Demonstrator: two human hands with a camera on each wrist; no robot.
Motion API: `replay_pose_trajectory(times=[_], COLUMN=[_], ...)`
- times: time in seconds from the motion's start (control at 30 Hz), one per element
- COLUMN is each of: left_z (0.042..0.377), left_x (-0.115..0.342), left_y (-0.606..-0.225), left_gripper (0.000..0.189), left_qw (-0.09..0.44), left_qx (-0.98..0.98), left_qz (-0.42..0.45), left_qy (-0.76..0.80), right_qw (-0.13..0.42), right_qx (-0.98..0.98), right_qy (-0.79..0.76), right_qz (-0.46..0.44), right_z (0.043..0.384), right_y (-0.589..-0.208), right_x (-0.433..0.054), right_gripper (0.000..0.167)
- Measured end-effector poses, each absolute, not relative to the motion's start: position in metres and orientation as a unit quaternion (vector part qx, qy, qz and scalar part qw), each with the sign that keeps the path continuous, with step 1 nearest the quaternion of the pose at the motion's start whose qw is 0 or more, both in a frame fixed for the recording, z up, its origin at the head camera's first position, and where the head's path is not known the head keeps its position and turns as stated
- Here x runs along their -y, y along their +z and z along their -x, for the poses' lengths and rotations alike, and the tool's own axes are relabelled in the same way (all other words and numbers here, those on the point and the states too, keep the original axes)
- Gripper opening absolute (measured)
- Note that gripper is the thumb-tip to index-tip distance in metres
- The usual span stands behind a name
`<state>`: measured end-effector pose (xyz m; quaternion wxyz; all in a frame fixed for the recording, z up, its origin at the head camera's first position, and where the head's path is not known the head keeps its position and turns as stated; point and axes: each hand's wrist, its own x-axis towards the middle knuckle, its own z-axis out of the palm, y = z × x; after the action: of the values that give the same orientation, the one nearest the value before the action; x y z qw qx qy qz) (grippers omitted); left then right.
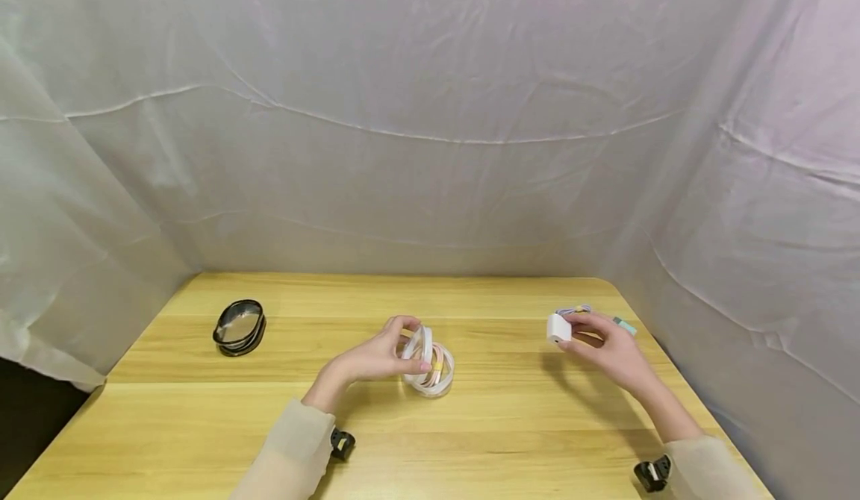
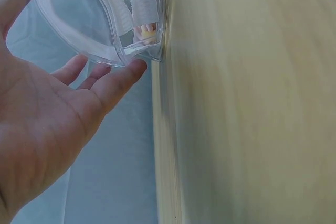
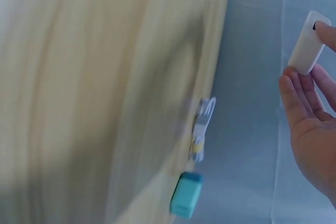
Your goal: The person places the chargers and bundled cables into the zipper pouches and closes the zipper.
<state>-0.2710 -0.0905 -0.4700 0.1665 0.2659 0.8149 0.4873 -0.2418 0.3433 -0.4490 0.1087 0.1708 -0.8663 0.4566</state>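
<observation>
At the middle of the table, my left hand (image 1: 378, 358) pinches the raised lid of a small clear round case (image 1: 441, 389) with white edging. Inside lies a coiled pale pink cable (image 1: 437, 366) with a yellow tie. The left wrist view shows the thumb and fingers at the rim of the clear lid (image 2: 79, 22). Over the table's right side, my right hand (image 1: 618, 358) grips a white charger plug (image 1: 558, 328) between thumb and fingers, held above the surface. A dark port shows on the charger (image 3: 307, 48) in the right wrist view.
Behind my right hand lie a bundled grey-blue cable (image 1: 574, 310) with a yellow tie and a teal block-shaped item (image 1: 625, 326). A black-edged clear case (image 1: 240, 328) sits at the left of the wooden table (image 1: 484, 448). Pale cloth (image 1: 416, 186) hangs behind and at both sides.
</observation>
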Motion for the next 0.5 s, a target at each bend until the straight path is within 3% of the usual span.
replay_pose_trajectory(times=[0.5], left_z=[0.271], left_x=[0.091], left_y=[-0.47], left_gripper=[0.091], left_qw=[0.164], left_qx=[-0.815], left_qz=[-0.266], left_qy=[0.487], right_qw=[0.087], right_qx=[0.85], right_qy=[0.472], right_qz=[-0.216], right_z=[0.253], right_y=[-0.441], right_x=[-0.294], right_gripper=[0.044])
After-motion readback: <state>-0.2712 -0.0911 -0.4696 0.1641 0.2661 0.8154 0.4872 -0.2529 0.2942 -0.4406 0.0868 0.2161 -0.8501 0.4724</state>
